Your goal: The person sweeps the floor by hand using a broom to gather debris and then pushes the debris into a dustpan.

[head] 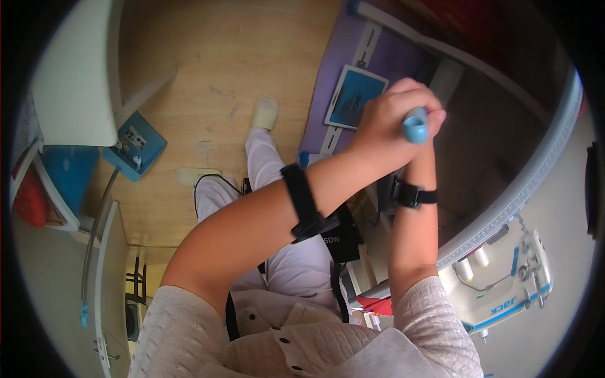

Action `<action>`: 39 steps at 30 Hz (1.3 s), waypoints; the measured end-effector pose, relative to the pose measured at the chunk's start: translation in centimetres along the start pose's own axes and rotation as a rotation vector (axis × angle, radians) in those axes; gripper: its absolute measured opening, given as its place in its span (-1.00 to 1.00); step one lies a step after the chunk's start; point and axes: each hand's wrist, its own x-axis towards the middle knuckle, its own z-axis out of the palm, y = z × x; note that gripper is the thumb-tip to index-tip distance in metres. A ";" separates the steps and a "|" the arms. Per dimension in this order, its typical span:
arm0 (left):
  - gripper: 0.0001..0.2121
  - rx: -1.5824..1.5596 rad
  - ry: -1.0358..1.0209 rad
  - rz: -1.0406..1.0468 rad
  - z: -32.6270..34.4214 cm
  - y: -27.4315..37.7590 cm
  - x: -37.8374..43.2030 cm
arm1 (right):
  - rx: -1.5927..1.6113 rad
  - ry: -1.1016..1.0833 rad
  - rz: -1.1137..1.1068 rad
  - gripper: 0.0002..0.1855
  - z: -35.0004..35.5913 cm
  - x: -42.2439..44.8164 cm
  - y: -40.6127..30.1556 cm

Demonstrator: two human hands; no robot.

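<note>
A light blue pole end (416, 127) points up toward the camera, with my left hand (394, 115) wrapped around it. My right hand (424, 145) meets it at the same pole, mostly hidden behind the left; a fingertip shows at the pole's right side. The lower length of the pole is out of sight behind my hands and arms. Below them lies a blue sewing-machine treadle (357, 97) in a white frame, over a purple mat (326, 71). Black straps circle both wrists.
A blue dustpan (153, 146) with scraps in it rests on the wood floor (212, 56), its long handle (97, 227) rising at left. A white chair or table panel (75, 71) overhangs it. At right are a curved table edge with a ruler (510, 212) and a Jack sewing machine (501, 293).
</note>
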 end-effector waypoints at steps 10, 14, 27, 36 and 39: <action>-0.83 0.094 -0.573 0.075 2.2 -1.7 7.4 | 0.247 0.152 0.176 -0.88 0.0 2.7 2.2; -0.87 0.027 -0.483 0.119 3.1 -2.0 5.4 | 0.264 0.102 0.196 -0.88 -1.2 0.2 1.2; -0.84 -0.209 0.117 -0.154 1.9 0.0 -2.7 | 0.348 -0.032 0.317 -0.86 -3.9 -1.2 -8.1; -0.86 -0.216 -0.038 0.009 0.3 -2.4 -4.5 | 0.117 0.087 0.291 -0.89 -1.3 -4.2 -7.0; -0.85 -0.172 -0.022 0.037 0.9 -4.8 -3.7 | 0.202 0.061 0.305 -0.91 1.2 -3.5 -3.8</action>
